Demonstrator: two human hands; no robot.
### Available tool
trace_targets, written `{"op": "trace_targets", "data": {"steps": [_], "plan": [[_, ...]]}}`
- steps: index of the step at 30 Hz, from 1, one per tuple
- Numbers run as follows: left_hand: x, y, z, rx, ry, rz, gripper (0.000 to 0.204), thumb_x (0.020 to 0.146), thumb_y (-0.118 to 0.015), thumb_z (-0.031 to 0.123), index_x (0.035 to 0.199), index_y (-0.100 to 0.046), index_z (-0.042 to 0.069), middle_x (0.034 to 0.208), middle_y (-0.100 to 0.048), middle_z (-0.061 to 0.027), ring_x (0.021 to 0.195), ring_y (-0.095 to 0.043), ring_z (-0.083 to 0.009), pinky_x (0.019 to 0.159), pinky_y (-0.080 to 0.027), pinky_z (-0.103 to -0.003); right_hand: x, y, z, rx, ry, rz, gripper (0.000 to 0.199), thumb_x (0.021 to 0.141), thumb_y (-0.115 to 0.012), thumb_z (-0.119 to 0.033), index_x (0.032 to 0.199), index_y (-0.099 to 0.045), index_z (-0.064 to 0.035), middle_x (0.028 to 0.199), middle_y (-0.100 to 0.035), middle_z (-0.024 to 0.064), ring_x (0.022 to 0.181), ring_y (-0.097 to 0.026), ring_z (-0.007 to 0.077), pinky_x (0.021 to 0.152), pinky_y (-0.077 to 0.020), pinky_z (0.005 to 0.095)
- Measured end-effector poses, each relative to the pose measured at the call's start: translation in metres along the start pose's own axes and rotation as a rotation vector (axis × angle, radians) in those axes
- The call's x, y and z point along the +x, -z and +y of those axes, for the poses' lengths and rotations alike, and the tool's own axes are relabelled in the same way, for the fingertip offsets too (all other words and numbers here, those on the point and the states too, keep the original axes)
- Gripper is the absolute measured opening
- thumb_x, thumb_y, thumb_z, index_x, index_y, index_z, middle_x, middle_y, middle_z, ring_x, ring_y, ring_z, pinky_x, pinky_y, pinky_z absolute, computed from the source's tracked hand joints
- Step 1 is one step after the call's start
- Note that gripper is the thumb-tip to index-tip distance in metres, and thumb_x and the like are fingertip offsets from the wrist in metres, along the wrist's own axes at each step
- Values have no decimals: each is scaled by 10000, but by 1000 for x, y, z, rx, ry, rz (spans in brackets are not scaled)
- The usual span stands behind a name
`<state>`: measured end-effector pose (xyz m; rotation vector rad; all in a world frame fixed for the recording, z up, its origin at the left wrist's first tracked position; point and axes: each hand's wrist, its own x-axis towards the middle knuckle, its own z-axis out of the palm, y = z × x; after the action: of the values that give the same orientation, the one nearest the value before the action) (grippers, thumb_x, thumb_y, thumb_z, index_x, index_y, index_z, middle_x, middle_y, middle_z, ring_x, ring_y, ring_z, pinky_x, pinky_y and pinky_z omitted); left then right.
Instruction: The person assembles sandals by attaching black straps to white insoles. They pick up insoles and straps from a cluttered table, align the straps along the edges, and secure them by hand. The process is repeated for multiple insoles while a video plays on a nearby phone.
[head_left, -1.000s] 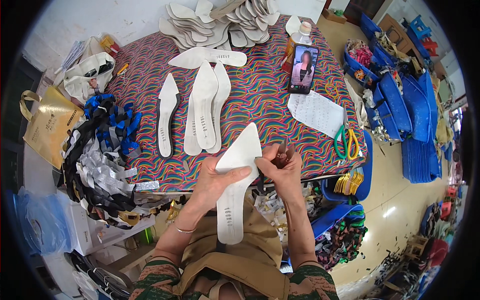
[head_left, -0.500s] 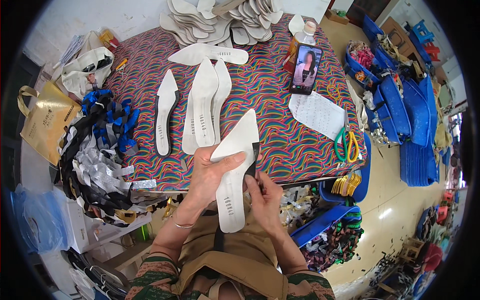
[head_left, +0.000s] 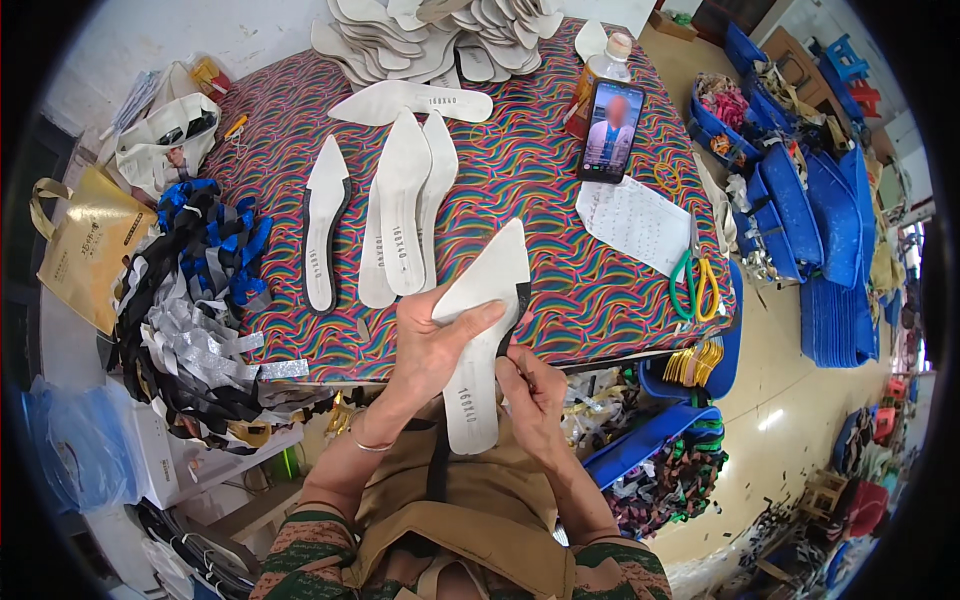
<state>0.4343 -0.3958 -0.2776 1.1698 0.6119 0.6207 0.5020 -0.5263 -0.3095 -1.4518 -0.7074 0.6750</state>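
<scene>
A white pointed shoe insole (head_left: 472,385) is held tilted over the table's near edge. My left hand (head_left: 428,345) grips it, thumb across its upper face. A black strip (head_left: 517,315) runs along part of its right edge, where my right hand (head_left: 534,390) pinches with closed fingers at the strip's lower part. Beyond, an insole with black edging (head_left: 322,235) lies at the left of the table. Beside it overlap several plain white insoles (head_left: 404,200). Another insole (head_left: 385,104) lies crosswise behind them.
At the back rises a pile of insoles (head_left: 385,45). To the right are a phone (head_left: 609,135) against a bottle (head_left: 612,65), a paper sheet (head_left: 635,225) and scissors (head_left: 694,285). Black, silver and blue strips (head_left: 190,320) hang over the left edge. Blue bins (head_left: 815,210) stand on the floor.
The insole has shifted slightly right and up with my left hand. My right fingers have closed in along the black strip at its edge.
</scene>
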Motion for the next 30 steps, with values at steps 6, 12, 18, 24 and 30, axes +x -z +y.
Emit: {"op": "trace_targets", "data": {"steps": [6, 12, 18, 24, 30], "plan": [[2, -7, 2, -160, 27, 35, 350, 896, -691, 113, 1202, -627, -43, 1031, -696, -53, 867, -627, -76, 747, -508, -240, 18, -2, 1, -112, 86, 82, 261, 954, -621, -118, 765, -497, 12, 622, -356, -49, 608, -301, 40, 501, -275, 236], [-24, -1, -36, -321, 131, 109, 321, 961, -611, 163, 1223, -588, -22, 1024, -684, -72, 871, -654, -116, 752, -530, -278, 33, -4, 3, -155, 241, 98, 123, 917, -637, -55, 849, -571, 23, 649, -441, 27, 564, -377, 84, 499, -333, 252], [-12, -4, 6, -331, 221, 21, 295, 984, -563, 190, 1126, -587, -68, 914, -683, -159, 742, -689, -235, 651, -578, -375, 11, 10, 13, -403, 395, -109, 324, 760, -640, 69, 1073, -617, -12, 867, -655, 142, 643, -637, 284, 533, -499, 371], [-10, 4, -2, -302, 191, -66, 317, 987, -553, 216, 1076, -566, -87, 769, -612, -145, 602, -617, -238, 567, -538, -381, -8, 13, 11, -598, 502, -72, 263, 788, -690, 15, 1045, -647, -22, 760, -629, 91, 579, -607, 224, 497, -466, 356], [-12, 1, -3, -571, 331, -189, 244, 980, -571, 189, 1050, -565, -45, 735, -589, -118, 540, -541, -176, 515, -476, -329, 25, 24, -19, 58, 108, 11, 196, 851, -674, 12, 1046, -664, 19, 929, -715, 84, 763, -671, 121, 672, -524, 260]]}}
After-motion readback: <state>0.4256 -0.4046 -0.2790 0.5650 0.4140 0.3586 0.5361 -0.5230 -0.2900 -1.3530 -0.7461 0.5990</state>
